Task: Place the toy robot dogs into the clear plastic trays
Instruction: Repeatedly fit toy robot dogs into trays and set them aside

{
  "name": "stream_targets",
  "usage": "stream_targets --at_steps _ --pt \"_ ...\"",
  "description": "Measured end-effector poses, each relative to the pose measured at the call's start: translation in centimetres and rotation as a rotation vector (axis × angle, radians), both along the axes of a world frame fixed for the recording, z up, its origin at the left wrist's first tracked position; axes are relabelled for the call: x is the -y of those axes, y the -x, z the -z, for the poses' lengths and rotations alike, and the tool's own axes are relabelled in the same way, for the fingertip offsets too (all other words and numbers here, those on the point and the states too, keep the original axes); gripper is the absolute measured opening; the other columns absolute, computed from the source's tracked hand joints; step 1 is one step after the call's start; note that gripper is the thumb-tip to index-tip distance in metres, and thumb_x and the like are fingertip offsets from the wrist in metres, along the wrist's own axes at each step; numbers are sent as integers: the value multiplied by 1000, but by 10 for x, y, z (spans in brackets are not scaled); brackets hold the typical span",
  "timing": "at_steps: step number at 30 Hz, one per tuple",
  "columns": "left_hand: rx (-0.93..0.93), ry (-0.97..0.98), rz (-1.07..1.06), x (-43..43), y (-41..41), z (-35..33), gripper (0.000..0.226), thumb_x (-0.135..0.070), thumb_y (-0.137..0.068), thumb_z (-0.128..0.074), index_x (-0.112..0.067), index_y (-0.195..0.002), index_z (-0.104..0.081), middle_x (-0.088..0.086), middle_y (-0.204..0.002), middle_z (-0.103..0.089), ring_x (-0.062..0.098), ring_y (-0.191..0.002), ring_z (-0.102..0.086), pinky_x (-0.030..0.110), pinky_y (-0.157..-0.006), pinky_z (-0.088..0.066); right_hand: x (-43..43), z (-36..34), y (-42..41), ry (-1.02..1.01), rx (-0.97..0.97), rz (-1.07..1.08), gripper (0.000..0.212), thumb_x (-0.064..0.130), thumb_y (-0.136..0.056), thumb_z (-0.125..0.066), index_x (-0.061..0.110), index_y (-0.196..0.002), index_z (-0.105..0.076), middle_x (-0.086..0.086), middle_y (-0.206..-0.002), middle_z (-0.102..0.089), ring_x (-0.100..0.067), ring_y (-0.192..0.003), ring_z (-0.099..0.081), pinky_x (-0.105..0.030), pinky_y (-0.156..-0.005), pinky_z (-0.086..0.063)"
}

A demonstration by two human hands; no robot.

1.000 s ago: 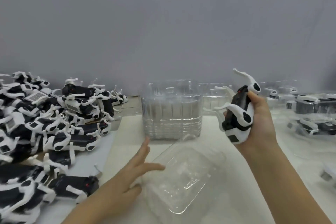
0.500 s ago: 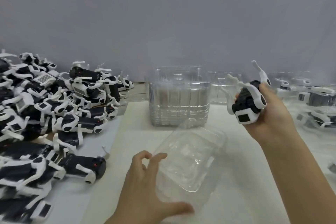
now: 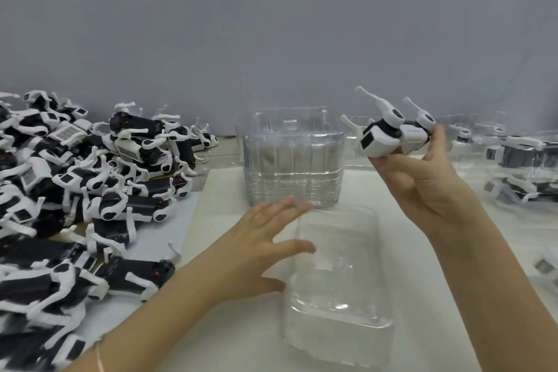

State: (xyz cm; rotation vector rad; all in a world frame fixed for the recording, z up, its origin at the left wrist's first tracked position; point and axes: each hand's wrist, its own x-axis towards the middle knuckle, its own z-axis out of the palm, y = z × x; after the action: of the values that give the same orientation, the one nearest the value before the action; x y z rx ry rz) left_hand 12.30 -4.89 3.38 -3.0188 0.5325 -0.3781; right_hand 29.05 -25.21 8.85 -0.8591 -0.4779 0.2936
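Upper right, a right hand is loosely pinching a toy dog, risking a drop; mid-frame, the left hand, fingers released, is barely steadying the light tray.

A plain grey wall rises behind the cream tabletop, a white sheet lying at its left.

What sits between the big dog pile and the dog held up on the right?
The stack of clear trays stands there, shown in the head view.
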Motion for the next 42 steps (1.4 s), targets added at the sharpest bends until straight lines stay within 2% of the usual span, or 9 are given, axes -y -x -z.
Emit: stream_targets --at_steps 3,6,15,20,27,31,34,38,42 --pt "37 -14 129 8 -16 4 45 -61 -73 -72 -22 -94 -68 1 -133 -62 25 -136 -46 45 -115 -31 -11 4 6 -58 50 17 93 -18 -73 -62 32 -143 -27 9 -94 -71 -12 -94 -67 -27 -85 -54" --pt "143 2 108 23 -17 6 50 -71 -78 -61 -21 -80 -70 -9 -78 -68 17 -82 -66 36 -86 -51 -18 3 12 -211 -48 51 90 0 -73 -72 32 -145 -27 7 -85 -70 -11 -74 -66 -22 -63 -54" --pt "275 1062 -25 44 -55 -71 88 -54 -71 -75 -54 -143 -25 -28 -149 -30 -6 -136 -32 19 -108 -34 -11 -8 16 104 51 56 63 61 -61 -65 6 -93 -66 -6 -56 -60 -23 -57 -66 -33 -54 -56" --pt "100 1246 23 49 -80 -103 62 -35 -66 -86 -39 -119 -56 -22 -116 -66 -3 -110 -62 16 -81 -53 -18 -8 29 421 232 138 110 91 -57 -53 -14 -89 -64 -33 -63 -59 -32 -50 -64 -34 -50 -52" --pt "214 1807 -214 53 -77 -88 79 -29 -61 -89 -10 -126 -48 9 -111 -70 23 -96 -72 40 -79 -59 -15 -7 31 562 532 259 43 53 -70 -72 44 -110 -58 8 -98 -57 0 -89 -57 -18 -70 -52" --pt "-144 1681 -41 38 -61 -76 67 -22 -74 -76 -25 -135 -48 3 -117 -71 17 -109 -67 26 -83 -55 -15 -8 36 476 503 200 37 33 -71 -81 45 -99 -60 15 -97 -69 -3 -81 -67 -16 -61 -51" --pt "-96 1389 -100 11 -22 -59 94 -60 -57 -84 -65 -135 -32 -22 -147 -43 -2 -138 -36 26 -107 -37 -12 -10 34 417 467 215 42 33 -72 -76 55 -103 -61 6 -102 -71 -16 -82 -69 -28 -67 -54" --pt "28 1028 -386 -7 39 -4 137 -81 -30 -82 -62 -145 -9 -36 -155 -5 -3 -146 -14 50 -115 -26 -5 -14 30 317 483 153 47 21 -79 -74 51 -112 -61 3 -112 -71 -22 -92 -71 -40 -68 -58" --pt "-33 1123 -531 -4 54 44 144 -72 -17 -88 -73 -134 -4 -37 -154 -4 -5 -146 -8 40 -120 -20 -5 -11 27 360 519 177 47 21 -80 -69 53 -113 -62 6 -113 -71 -18 -90 -70 -17 -45 -43"
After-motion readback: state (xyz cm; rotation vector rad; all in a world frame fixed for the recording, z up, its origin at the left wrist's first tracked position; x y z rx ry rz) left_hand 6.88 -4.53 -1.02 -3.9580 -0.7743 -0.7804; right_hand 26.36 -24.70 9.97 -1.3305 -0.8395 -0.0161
